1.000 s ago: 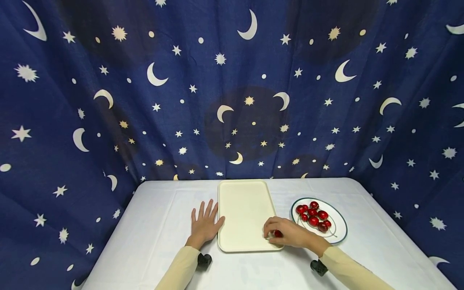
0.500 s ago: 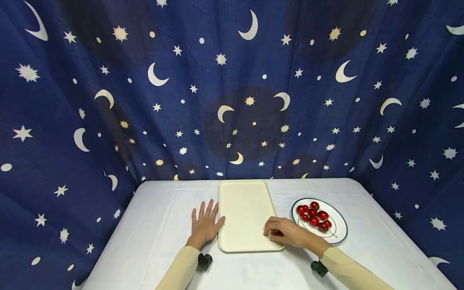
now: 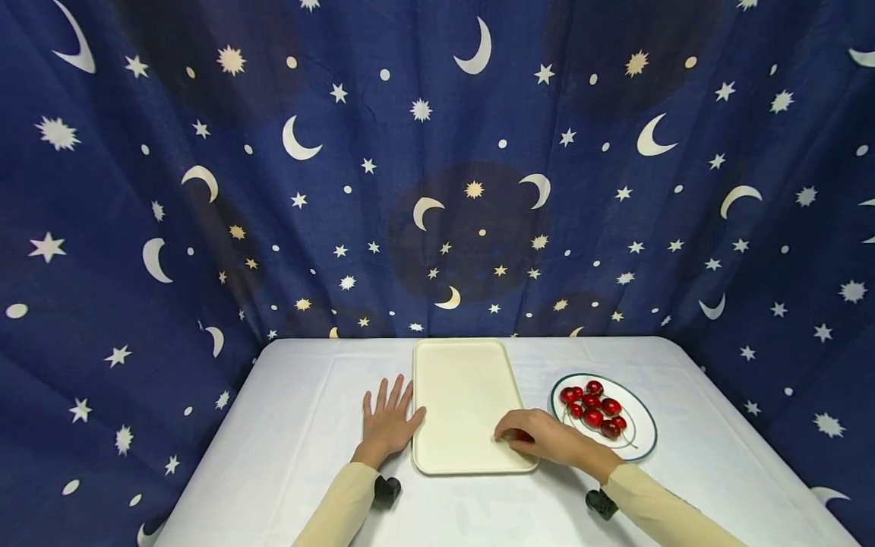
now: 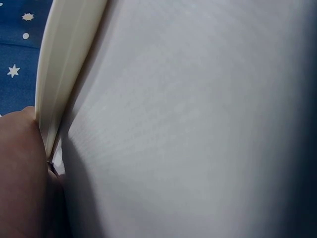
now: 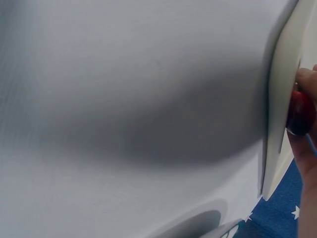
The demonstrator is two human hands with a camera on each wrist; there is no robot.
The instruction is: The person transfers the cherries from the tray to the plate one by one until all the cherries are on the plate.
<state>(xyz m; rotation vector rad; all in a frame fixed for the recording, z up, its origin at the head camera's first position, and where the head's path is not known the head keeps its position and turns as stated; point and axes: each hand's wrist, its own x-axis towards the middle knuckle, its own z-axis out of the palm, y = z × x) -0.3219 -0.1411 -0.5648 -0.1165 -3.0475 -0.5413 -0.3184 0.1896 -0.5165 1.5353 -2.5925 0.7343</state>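
A cream rectangular tray [image 3: 465,410] lies lengthwise on the table between my hands. My left hand [image 3: 386,425] rests palm down beside its left edge, fingers spread and the thumb at the rim. Over the tray's near right corner, the fingers of my right hand [image 3: 540,437] curl round a red cherry [image 5: 301,113], which is mostly hidden under them in the head view. The right wrist view shows this cherry just inside the tray wall [image 5: 285,74], between the thumb and fingers. To the right, a white plate [image 3: 641,425] with a dark rim bears several red cherries [image 3: 592,418] with stems.
A white cloth covers the table [image 3: 301,410]. Dark blue curtains [image 3: 342,213] with stars and moons hang behind it and at both sides. The plate stands just beyond my right forearm.
The right hand's fingertips have shifted slightly, and the cherry and its stem show less beneath them. The left hand stays where it was, and the plate's cherries are unchanged.
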